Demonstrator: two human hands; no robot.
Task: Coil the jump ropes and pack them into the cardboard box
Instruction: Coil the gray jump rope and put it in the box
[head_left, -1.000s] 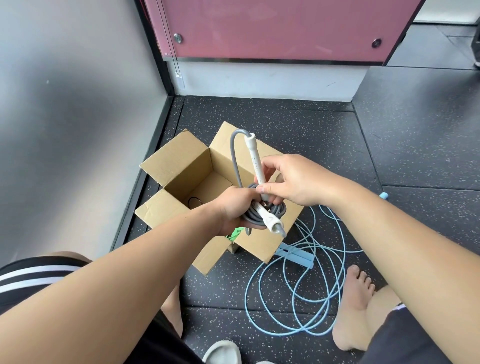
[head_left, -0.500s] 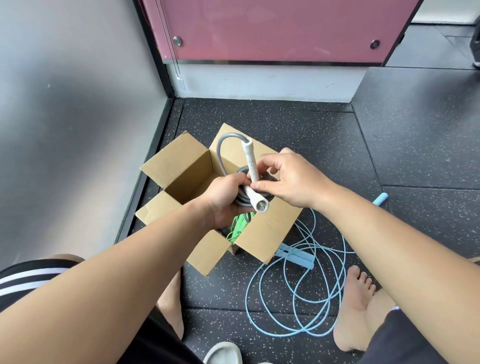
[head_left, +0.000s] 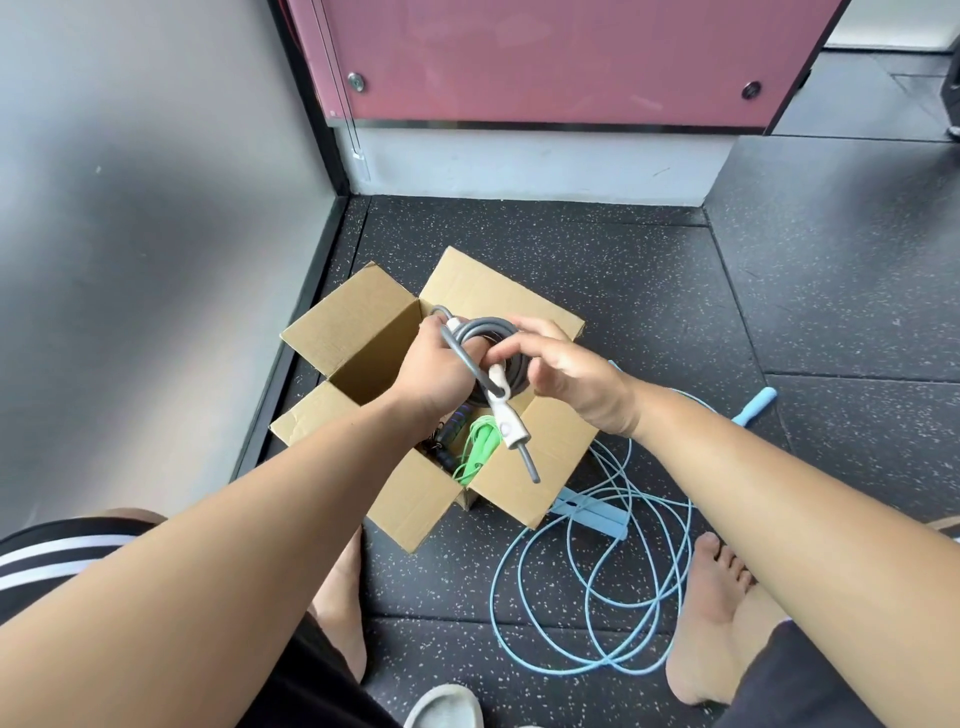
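1. One grey jump rope (head_left: 491, 338), wound into a tight coil and held just above the open cardboard box (head_left: 358, 332). I count two white handles on it. The lower handle (head_left: 508, 418) slants down across the coil with a short grey tail poking out. The upper handle (head_left: 451, 323) sits at the coil's top left.
2. There is a small round grey mark on the lower handle. It is too small to read and may be a button or a logo.
3. Left hand (head_left: 434, 374): fingers curled round the coil, gripping it. Right hand (head_left: 569, 382): thumb and forefinger pinch the rope at the lower handle's top, and the other fingers are loose. The hands are close together on the same rope.
4. Inside the box: one green rope (head_left: 480, 441) and one dark rope (head_left: 448, 441) with a purple grip, partly hidden by my view of the forearm.
5. On the floor (head_left: 779, 291) right of the box: one light blue rope (head_left: 587, 613) in loose loops. That makes four ropes in all.
6. One white slipper (head_left: 444, 709) at the bottom edge.
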